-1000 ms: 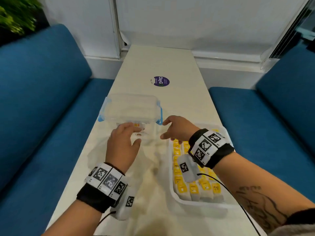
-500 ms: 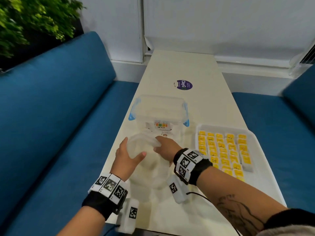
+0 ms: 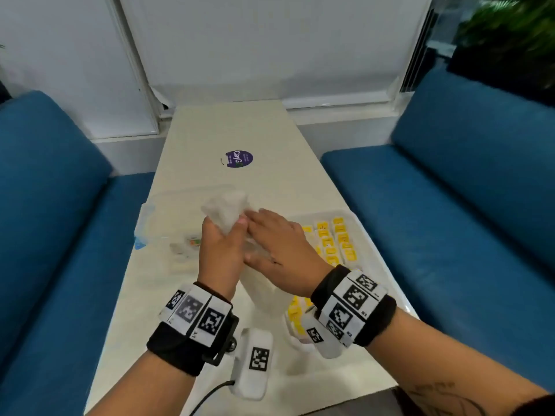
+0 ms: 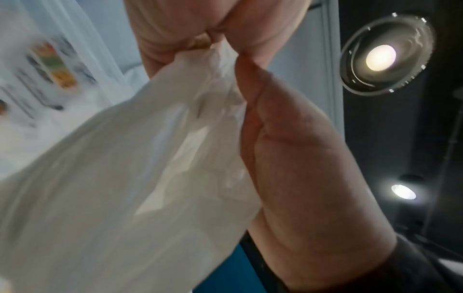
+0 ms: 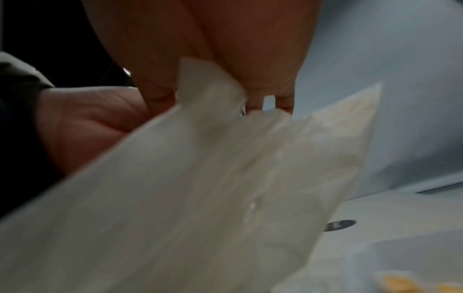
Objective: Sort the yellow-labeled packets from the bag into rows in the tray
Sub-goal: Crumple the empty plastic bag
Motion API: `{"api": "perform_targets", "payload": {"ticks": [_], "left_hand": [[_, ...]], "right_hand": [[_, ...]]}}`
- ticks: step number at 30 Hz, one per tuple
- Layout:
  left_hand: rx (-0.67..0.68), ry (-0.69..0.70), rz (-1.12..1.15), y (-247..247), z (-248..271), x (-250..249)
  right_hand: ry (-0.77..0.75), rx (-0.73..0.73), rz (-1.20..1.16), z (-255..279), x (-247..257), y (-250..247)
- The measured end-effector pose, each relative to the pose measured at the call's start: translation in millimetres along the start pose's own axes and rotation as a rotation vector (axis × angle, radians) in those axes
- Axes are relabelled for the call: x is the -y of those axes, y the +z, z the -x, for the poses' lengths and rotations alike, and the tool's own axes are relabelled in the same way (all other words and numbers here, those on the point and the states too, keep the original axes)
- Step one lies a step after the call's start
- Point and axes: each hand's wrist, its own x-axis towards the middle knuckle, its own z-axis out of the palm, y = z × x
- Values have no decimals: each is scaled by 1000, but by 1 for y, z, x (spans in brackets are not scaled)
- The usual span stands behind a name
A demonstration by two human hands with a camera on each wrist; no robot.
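Note:
A thin white plastic bag [image 3: 225, 210] is held above the table, its top bunched. My left hand [image 3: 220, 250] grips the gathered top; in the left wrist view its curled fingers [image 4: 175, 29] close round the bag [image 4: 125, 178]. My right hand [image 3: 282, 250] lies against the bag's right side with fingers stretched out; the right wrist view shows straight fingers [image 5: 250, 59] behind the bag [image 5: 200, 188]. Rows of yellow-labeled packets [image 3: 330, 244] fill the white tray [image 3: 356, 216] on the right, partly hidden by my right wrist. Whether the bag holds anything cannot be seen.
A clear lidded container [image 3: 180, 205] with blue clips [image 3: 140, 243] sits left of the hands, a small printed label [image 3: 193, 243] near it. A purple round sticker [image 3: 238, 159] lies further up the narrow table [image 3: 228, 127]. Blue sofas [image 3: 465, 190] flank both sides.
The bag has been lifted off the table. My left hand now bunches its top and my right hand has come up flat against it. The head view has swung to the right.

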Motion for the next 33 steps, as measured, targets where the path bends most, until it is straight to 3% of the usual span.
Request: {"api": "perform_targets", "payload": {"ticks": [6, 10, 14, 17, 24, 29, 33], "left_hand": [[415, 76, 25, 118, 29, -3], [682, -43, 80, 211, 59, 5], [797, -133, 46, 298, 92, 26], [819, -108, -95, 355, 105, 56], [1012, 125, -566, 436, 89, 145], [1266, 123, -1238, 462, 44, 239], [1451, 39, -1659, 469, 22, 318]], "right_hand": [[229, -323, -264, 77, -85, -80], [304, -404, -476, 137, -138, -129], [360, -449, -457, 196, -199, -161], [472, -567, -459, 230, -246, -164], [726, -651, -502, 271, -347, -98], [942, -419, -374, 288, -410, -17], [1055, -222, -444, 294, -456, 60]]}}
